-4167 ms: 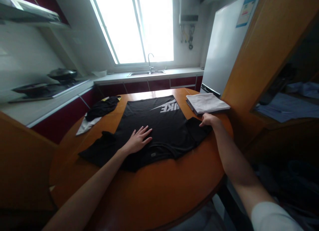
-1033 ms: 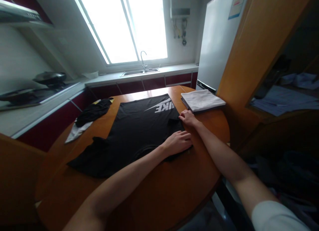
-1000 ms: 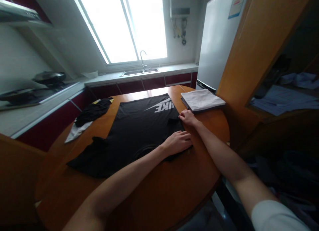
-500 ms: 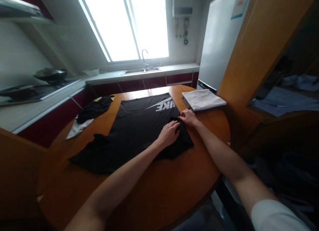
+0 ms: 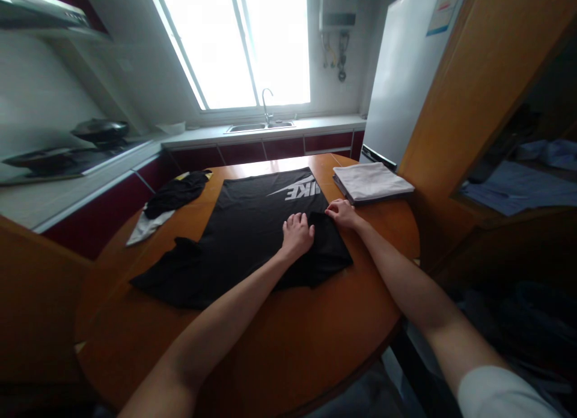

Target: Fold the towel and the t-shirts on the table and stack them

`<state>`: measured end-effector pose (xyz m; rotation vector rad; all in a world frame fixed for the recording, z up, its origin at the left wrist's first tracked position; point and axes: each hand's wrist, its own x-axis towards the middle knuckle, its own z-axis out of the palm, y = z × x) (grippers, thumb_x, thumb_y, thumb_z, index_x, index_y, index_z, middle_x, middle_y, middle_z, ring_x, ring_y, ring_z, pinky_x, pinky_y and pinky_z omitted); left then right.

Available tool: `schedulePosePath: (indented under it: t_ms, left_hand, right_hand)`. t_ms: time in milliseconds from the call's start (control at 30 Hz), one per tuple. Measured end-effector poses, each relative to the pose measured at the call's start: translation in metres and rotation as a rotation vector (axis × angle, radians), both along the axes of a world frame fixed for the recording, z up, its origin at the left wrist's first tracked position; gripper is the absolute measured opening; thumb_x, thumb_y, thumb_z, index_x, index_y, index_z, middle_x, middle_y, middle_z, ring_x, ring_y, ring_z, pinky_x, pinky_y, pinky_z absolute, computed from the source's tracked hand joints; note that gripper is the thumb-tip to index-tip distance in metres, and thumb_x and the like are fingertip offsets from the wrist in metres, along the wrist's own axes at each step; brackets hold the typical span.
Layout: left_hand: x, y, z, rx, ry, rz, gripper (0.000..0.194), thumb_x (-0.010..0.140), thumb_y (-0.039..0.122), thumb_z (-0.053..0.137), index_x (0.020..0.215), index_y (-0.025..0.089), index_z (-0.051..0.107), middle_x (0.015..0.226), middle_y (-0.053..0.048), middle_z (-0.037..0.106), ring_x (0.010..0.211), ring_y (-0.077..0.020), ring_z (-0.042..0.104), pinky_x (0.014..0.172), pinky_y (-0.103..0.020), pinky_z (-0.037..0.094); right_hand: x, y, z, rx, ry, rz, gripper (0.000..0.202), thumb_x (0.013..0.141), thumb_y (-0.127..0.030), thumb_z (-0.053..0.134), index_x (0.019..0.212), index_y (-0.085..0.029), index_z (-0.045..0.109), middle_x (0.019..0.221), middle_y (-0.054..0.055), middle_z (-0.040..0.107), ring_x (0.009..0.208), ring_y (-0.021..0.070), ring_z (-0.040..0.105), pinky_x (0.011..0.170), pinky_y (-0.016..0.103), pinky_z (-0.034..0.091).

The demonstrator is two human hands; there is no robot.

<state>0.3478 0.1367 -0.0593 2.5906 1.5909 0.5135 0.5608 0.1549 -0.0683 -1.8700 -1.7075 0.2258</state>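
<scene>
A black T-shirt (image 5: 243, 232) with a white NIKE print lies spread on the wooden table, its neck end toward me and its hem toward the window. My left hand (image 5: 297, 234) rests on the shirt with fingers stretched out, left of the folded-over right part. At the shirt's right edge, my right hand (image 5: 341, 214) pinches the black cloth between thumb and fingers. Part of the right side and its sleeve lie folded over beneath and beside my hands.
A folded stack of white and grey cloth (image 5: 372, 182) lies at the table's right back. Crumpled black and white clothes (image 5: 175, 196) lie on the left. Beyond the round wooden table (image 5: 279, 352) stand a counter with a sink (image 5: 259, 127), a stove and a fridge (image 5: 401, 75).
My left hand has slid left across the shirt, away from my right hand. My right hand keeps its hold at the edge. The view has shifted slightly.
</scene>
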Motion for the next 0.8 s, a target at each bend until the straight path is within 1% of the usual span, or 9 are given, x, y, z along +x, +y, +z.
schedulePosePath:
  t_ms: [133,233,300,367,433,533,633,700,800]
  left_hand:
    - [-0.003,0.005,-0.003,-0.021,-0.002,0.008,0.037,0.099,0.035,0.049,0.13,0.021,0.063,0.148,-0.013,0.052,0.141,-0.0317,0.04,0.117,-0.053,0.032]
    - [-0.003,0.006,-0.006,-0.019,-0.057,-0.019,0.034,0.097,0.034,0.052,0.127,0.022,0.064,0.147,-0.014,0.052,0.14,-0.0334,0.041,0.117,-0.058,0.031]
    - [-0.003,0.007,-0.006,-0.018,-0.115,-0.032,0.033,0.096,0.034,0.056,0.125,0.022,0.065,0.144,-0.014,0.054,0.138,-0.0341,0.043,0.116,-0.058,0.031]
    - [-0.003,0.009,-0.005,-0.02,-0.182,-0.049,0.031,0.093,0.033,0.062,0.122,0.022,0.065,0.138,-0.014,0.058,0.133,-0.0328,0.048,0.114,-0.053,0.036]
    - [-0.003,0.01,-0.003,-0.039,-0.257,-0.079,0.031,0.09,0.029,0.066,0.121,0.023,0.064,0.128,-0.011,0.064,0.123,-0.0294,0.056,0.107,-0.046,0.044]
    - [-0.003,0.012,0.001,-0.105,-0.384,-0.102,0.041,0.09,0.024,0.066,0.129,0.026,0.057,0.108,-0.006,0.07,0.1,-0.0231,0.067,0.091,-0.037,0.051]
    - [-0.002,0.013,0.002,-0.163,-0.504,-0.128,0.049,0.092,0.022,0.063,0.139,0.027,0.05,0.089,0.0,0.07,0.078,-0.018,0.068,0.078,-0.03,0.052]
    - [-0.001,0.014,0.002,-0.173,-0.559,-0.159,0.048,0.092,0.02,0.061,0.139,0.025,0.053,0.081,0.001,0.068,0.071,-0.016,0.066,0.074,-0.028,0.051]
    - [-0.001,0.014,0.003,-0.179,-0.572,-0.178,0.034,0.092,0.018,0.06,0.125,0.022,0.066,0.078,0.001,0.068,0.07,-0.0156,0.065,0.075,-0.028,0.051]
  right_hand:
    - [-0.013,0.001,0.004,0.045,-0.009,0.01,0.021,0.095,-0.034,0.059,0.1,-0.026,0.078,0.131,0.008,0.064,0.128,0.0293,0.049,0.107,0.051,0.035]
    - [-0.024,0.002,0.006,0.063,-0.015,0.09,0.015,0.092,-0.029,0.063,0.096,-0.026,0.078,0.129,0.007,0.066,0.127,0.0285,0.051,0.108,0.051,0.034]
    - [-0.029,0.003,0.006,0.062,-0.009,0.117,0.01,0.088,-0.028,0.068,0.092,-0.025,0.078,0.125,0.007,0.068,0.125,0.0287,0.052,0.107,0.05,0.035]
    - [-0.03,0.004,0.006,0.062,0.007,0.126,0.008,0.086,-0.028,0.071,0.09,-0.025,0.077,0.119,0.006,0.071,0.119,0.0274,0.056,0.104,0.047,0.039]
    - [-0.026,0.006,0.007,0.068,0.034,0.13,0.01,0.087,-0.03,0.069,0.092,-0.024,0.076,0.109,0.005,0.073,0.109,0.0246,0.061,0.098,0.042,0.044]
    - [-0.019,0.009,0.008,0.083,0.082,0.127,0.016,0.09,-0.034,0.065,0.095,-0.022,0.074,0.095,0.004,0.075,0.094,0.0206,0.065,0.089,0.035,0.048]
    - [-0.014,0.012,0.006,0.096,0.121,0.105,0.021,0.092,-0.037,0.062,0.098,-0.019,0.073,0.088,0.004,0.075,0.084,0.0189,0.066,0.083,0.032,0.049]
    - [-0.013,0.013,0.003,0.1,0.142,0.092,0.023,0.091,-0.037,0.063,0.1,-0.019,0.073,0.086,0.004,0.074,0.08,0.0186,0.067,0.082,0.032,0.05]
    - [-0.012,0.017,-0.002,0.114,0.189,0.081,0.022,0.091,-0.035,0.063,0.102,-0.019,0.073,0.086,0.005,0.075,0.081,0.0194,0.068,0.082,0.032,0.051]
